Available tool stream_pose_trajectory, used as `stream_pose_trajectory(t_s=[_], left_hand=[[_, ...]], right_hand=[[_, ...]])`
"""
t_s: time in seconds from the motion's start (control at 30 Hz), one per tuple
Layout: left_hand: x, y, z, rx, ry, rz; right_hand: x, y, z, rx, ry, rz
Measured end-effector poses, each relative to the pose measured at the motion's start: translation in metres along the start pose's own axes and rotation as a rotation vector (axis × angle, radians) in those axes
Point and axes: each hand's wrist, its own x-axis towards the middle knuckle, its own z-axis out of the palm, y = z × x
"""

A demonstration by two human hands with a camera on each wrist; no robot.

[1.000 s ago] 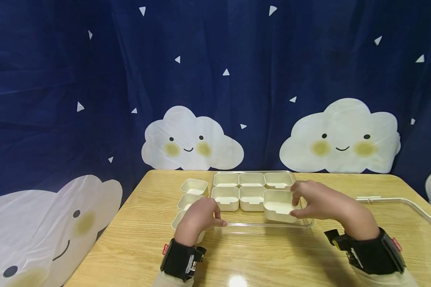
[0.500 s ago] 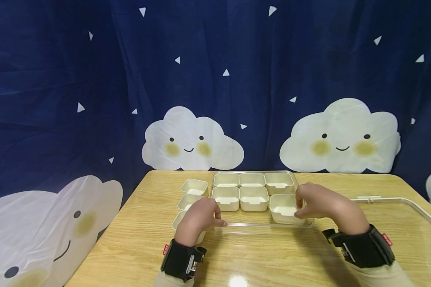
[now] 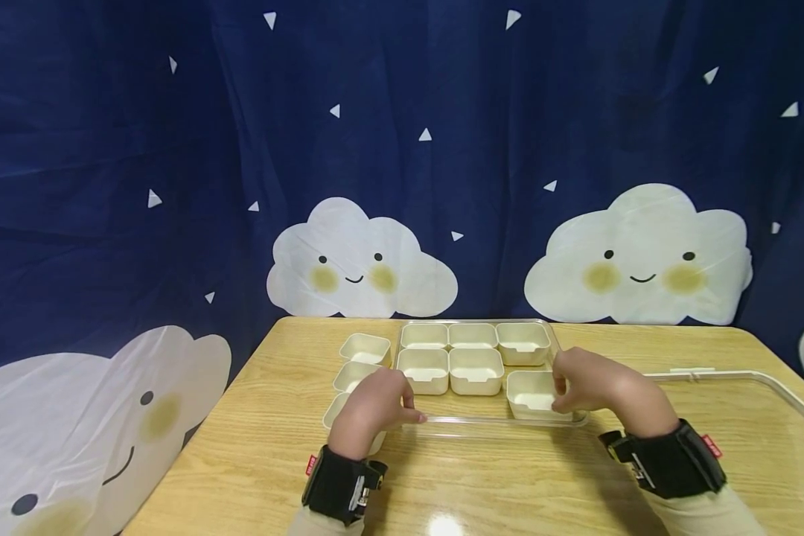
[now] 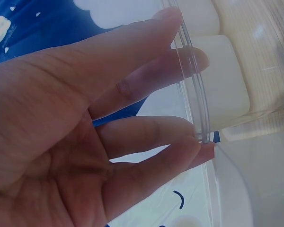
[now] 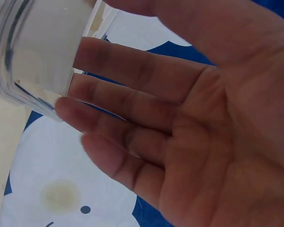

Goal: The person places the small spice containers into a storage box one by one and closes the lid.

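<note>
Head: my right hand (image 3: 589,381) pinches the cup (image 3: 533,403) by its right wall, in the tray's (image 3: 469,420) near right corner, right of centre; can't tell if it's touching down. My left hand (image 3: 378,408), lower centre, pinches the near rim. Best: cup level, ease it square against the other cups (image 3: 476,376).

Left wrist: thumb and fingers across the rim, upper right; hold it steady.

Right wrist: cup upper left, thumb tip out of view; keep fingers clear of the tray side.

Tray (image 3: 469,420) on table (image 3: 482,476) — boxes (image 3: 476,372) inside
</note>
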Motion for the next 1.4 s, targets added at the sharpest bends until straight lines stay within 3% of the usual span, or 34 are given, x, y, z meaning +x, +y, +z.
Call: stream_pose_trajectory(t_s=[0.3,0.77,1.1,1.4], left_hand=[[0.0002,0.0003,-0.0008,0.008,-0.005,-0.001],[-0.0004,0.0008,-0.001,0.009,0.001,-0.003],[-0.0003,0.0007,-0.0015,0.006,0.002,-0.002],[-0.0005,0.0004,-0.0013,0.012,0.012,0.008]], right_hand=[[0.0027,-0.0021,0.002,-0.047,-0.018,0.071],[0.0052,-0.0034,0.0063,-0.063,-0.006,0.061],[0.0084,-0.0018,0.0081,-0.1,0.025,0.094],[0.0088,-0.0058,0.0094,-0.164,0.118,0.15]])
